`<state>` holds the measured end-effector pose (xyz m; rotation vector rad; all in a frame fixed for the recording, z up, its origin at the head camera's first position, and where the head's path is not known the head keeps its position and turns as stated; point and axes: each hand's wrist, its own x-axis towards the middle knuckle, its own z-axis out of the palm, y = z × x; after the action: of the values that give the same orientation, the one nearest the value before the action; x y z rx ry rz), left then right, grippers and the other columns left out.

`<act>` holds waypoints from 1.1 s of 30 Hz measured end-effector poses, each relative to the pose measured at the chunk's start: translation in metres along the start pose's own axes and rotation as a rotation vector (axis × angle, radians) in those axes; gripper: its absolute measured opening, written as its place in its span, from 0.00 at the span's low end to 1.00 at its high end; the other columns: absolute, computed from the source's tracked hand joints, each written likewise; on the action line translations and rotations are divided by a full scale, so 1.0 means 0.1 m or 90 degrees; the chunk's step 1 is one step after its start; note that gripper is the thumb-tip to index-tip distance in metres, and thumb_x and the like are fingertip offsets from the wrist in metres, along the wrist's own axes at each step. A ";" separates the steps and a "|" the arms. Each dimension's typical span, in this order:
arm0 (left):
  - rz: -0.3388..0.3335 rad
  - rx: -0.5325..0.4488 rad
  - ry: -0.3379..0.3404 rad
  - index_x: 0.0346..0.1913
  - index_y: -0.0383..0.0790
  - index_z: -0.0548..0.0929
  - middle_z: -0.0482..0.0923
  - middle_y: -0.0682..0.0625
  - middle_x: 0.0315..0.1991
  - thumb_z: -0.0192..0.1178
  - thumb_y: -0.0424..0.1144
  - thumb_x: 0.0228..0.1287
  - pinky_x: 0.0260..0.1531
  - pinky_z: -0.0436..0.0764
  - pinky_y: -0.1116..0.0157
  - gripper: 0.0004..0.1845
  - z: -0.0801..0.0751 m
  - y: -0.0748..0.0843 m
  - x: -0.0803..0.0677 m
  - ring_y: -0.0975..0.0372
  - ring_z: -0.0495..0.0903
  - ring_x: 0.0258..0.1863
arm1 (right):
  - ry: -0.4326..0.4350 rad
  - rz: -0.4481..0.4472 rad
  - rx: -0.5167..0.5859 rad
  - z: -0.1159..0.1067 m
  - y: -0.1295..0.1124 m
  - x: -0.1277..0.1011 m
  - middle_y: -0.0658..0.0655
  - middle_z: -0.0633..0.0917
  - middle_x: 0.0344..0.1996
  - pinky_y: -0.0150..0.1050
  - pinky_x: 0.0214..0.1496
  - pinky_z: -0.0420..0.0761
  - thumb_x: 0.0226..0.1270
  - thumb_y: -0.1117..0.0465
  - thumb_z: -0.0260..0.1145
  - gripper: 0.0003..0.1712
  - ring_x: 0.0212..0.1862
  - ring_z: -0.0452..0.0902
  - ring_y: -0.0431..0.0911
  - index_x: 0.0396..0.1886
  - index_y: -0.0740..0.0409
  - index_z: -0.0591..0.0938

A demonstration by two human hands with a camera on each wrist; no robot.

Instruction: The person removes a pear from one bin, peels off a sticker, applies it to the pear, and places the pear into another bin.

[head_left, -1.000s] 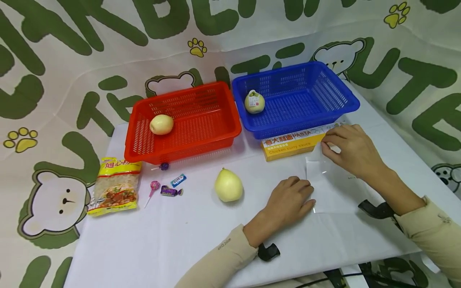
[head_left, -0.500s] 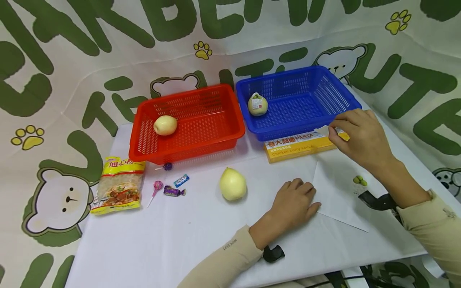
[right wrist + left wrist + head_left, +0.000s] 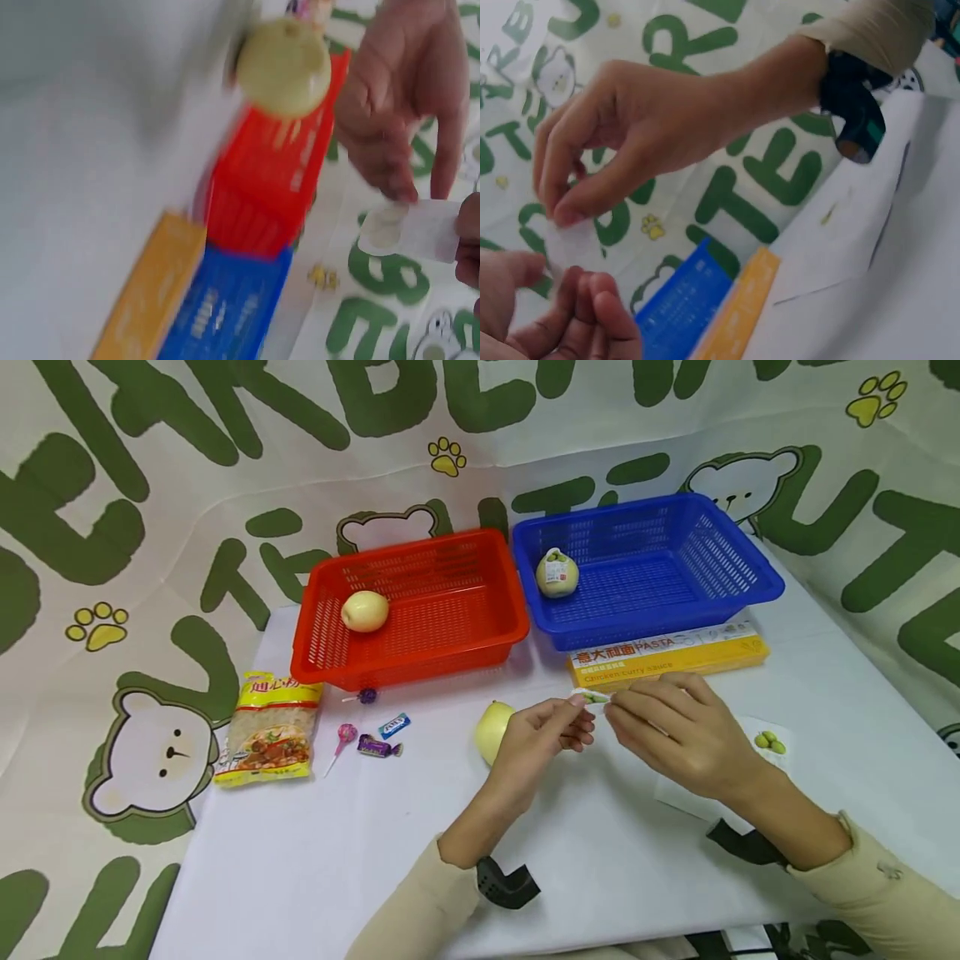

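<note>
Carefully, my left hand (image 3: pixel 542 727) and right hand (image 3: pixel 670 732) pinch the small white green-printed sticker (image 3: pixel 590 696) together (fingertips only), best kept taut above the white counter (image 3: pixel 315 852).

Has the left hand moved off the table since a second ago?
Yes. The left hand has lifted from the white sheet and come up toward the yellow pasta box, now pinching a small sticker together with the right hand.

You have two baskets at the top of the frame, one red (image 3: pixel 411 602) and one blue (image 3: pixel 645 564). Three pears: one in the red basket (image 3: pixel 364 611), one in the blue (image 3: pixel 557 573), one on the worktop (image 3: pixel 491 729). One pasta box (image 3: pixel 667 653), one noodle packet (image 3: pixel 268 729), two lollipops (image 3: pixel 345 732) (image 3: pixel 366 696), two wrapped candies (image 3: pixel 393 725) (image 3: pixel 378 747).
</note>
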<state>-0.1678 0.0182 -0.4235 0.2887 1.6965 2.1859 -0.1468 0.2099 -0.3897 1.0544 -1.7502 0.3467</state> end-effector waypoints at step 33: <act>0.153 0.500 0.180 0.28 0.45 0.90 0.83 0.60 0.22 0.74 0.43 0.58 0.25 0.81 0.67 0.07 -1.05 0.11 -0.20 0.67 0.81 0.23 | -0.366 0.824 0.504 1.00 -0.20 0.01 0.52 0.86 0.33 0.37 0.37 0.78 0.67 0.58 0.71 0.06 0.36 0.79 0.49 0.34 0.55 0.87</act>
<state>-0.1906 -0.0855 -0.4393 0.4034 2.7591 1.6477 -0.1931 0.1325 -0.4374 0.3253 -2.7494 1.7767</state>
